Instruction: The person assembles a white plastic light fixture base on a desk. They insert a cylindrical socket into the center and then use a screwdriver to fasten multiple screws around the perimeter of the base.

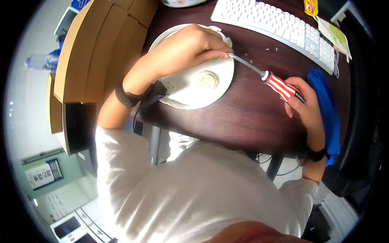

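My right hand [306, 99] is wrapped round the red and white striped handle of a screwdriver [279, 85]. Its metal shaft slants up and left to the fingertips of my left hand [198, 46]. There my left thumb and forefinger are pinched together at the tip; whatever small thing they may hold is hidden. Under my left hand and wrist lies a round white plastic part [202, 99] with a raised rim. A short cream-coloured round fitting [206, 81] stands up from it, and my left hand covers its upper middle.
A white keyboard [275, 26] lies at the far right, with small white scraps [267, 49] before it. A blue cloth [326, 109] lies by my right forearm. To the left stands a cardboard box [89, 52]. A yellow packet [311, 7] is at the back of the dark table [243, 117].
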Tool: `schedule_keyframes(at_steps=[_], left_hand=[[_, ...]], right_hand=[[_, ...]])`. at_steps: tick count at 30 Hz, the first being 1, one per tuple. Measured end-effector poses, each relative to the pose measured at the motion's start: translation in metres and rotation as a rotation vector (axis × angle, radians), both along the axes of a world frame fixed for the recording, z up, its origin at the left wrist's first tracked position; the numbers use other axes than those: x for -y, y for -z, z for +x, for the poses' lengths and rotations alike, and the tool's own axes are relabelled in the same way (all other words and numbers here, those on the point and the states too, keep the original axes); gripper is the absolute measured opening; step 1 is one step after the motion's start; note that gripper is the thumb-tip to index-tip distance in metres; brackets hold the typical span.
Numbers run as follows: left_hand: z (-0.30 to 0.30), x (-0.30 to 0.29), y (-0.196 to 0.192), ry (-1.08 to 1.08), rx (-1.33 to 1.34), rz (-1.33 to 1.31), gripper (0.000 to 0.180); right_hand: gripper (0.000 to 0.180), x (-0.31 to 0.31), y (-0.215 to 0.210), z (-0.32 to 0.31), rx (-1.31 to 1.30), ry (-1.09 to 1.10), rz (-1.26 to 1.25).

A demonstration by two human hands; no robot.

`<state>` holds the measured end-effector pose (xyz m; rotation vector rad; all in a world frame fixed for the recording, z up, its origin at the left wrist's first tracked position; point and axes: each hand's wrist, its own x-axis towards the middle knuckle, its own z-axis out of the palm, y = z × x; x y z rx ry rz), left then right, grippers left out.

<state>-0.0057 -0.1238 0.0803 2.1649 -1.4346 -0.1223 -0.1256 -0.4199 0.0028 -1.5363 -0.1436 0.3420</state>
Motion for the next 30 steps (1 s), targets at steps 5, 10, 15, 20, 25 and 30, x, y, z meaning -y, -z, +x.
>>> schedule_keyframes(at_steps=[5, 10, 15, 20, 25, 30], left_hand=[[-0.012, -0.028, 0.003, -0.138, -0.072, 0.007, 0.025], [-0.029, -0.075, -0.007, -0.545, -0.001, -0.038, 0.024], [-0.028, -0.122, 0.042, -0.958, -0.065, -0.269, 0.034], [-0.020, -0.122, 0.058, -0.937, -0.622, -0.383, 0.042], [-0.003, -0.114, 0.055, -0.814, -0.890, -0.497, 0.036], [0.018, -0.103, 0.056, -0.754, -0.902, -0.551, 0.034]], right_hand=[[0.033, -0.010, 0.001, 0.001, -0.011, 0.070, -0.045], [0.035, -0.015, 0.003, 0.003, -0.031, 0.042, -0.053], [0.034, -0.021, 0.005, 0.007, -0.030, 0.009, -0.031], [0.035, -0.031, 0.000, 0.016, -0.015, 0.033, -0.028], [0.032, -0.043, -0.020, 0.022, 0.031, 0.071, -0.149], [0.029, -0.069, -0.070, 0.030, 0.104, -0.021, -0.447]])
